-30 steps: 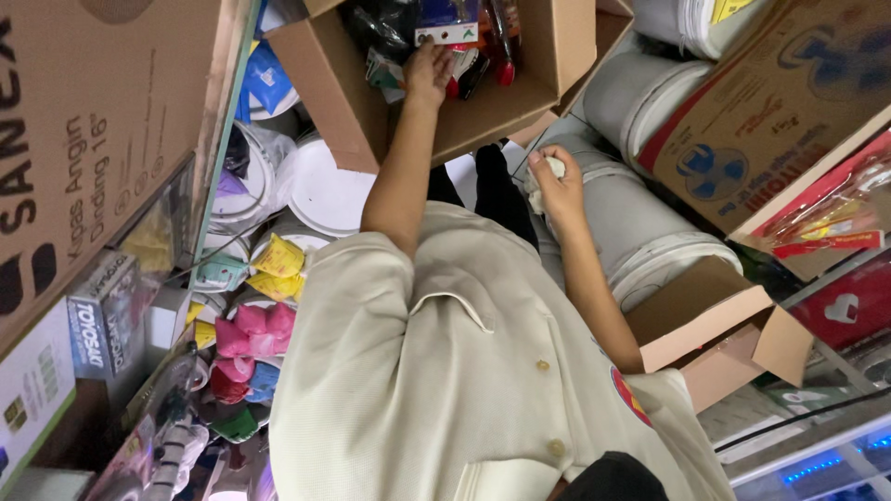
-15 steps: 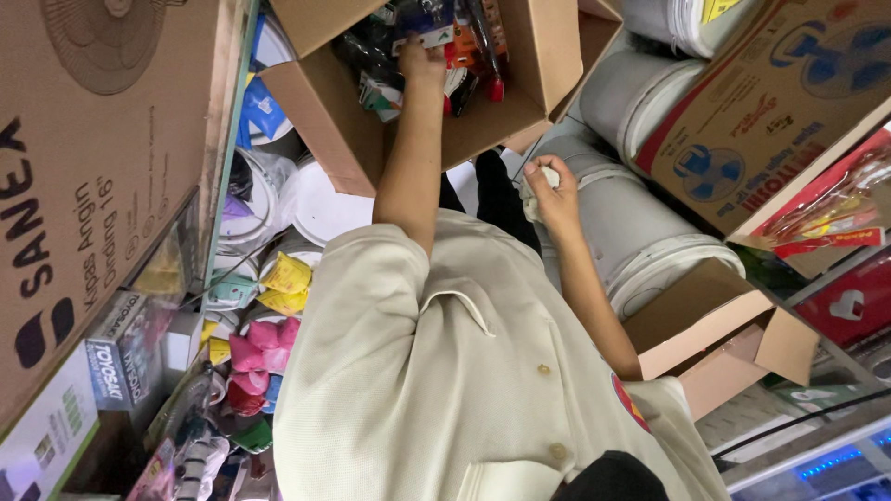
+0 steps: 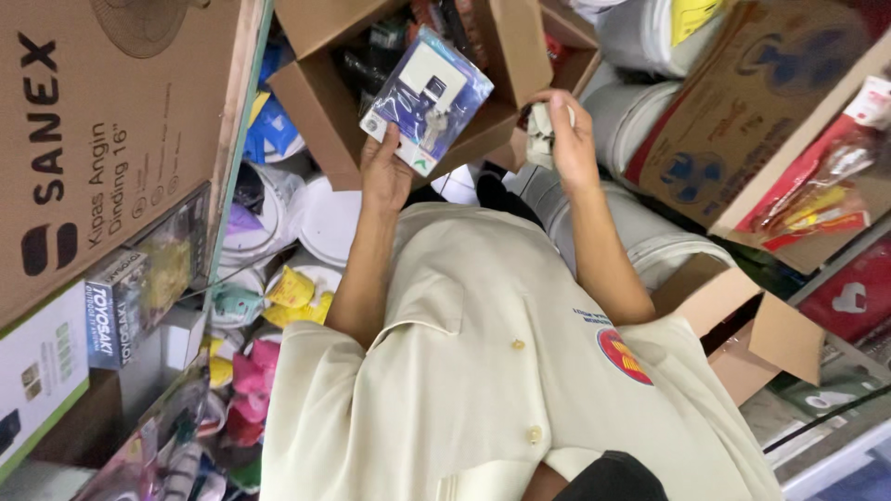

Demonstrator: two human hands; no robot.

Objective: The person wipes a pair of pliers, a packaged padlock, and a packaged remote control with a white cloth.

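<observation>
My left hand [image 3: 383, 173] grips a flat blue and white packet [image 3: 429, 96] in clear plastic by its lower edge and holds it up in front of an open cardboard box [image 3: 316, 97]. The box holds several dark and red packaged items. My right hand [image 3: 568, 141] is closed around a small white object [image 3: 539, 135] beside the box's right flap. Both forearms reach out from my cream short-sleeved shirt [image 3: 483, 390].
A large fan carton [image 3: 102, 139] stands at the left, with small boxes [image 3: 111, 320] below it. White tubs and coloured packets [image 3: 278, 297] lie under the box. Grey rolls [image 3: 650, 232] and more cartons [image 3: 761, 121] crowd the right side.
My left hand has drawn the blue and white packet out of the box and toward me. My right hand with the white object has moved up beside the box.
</observation>
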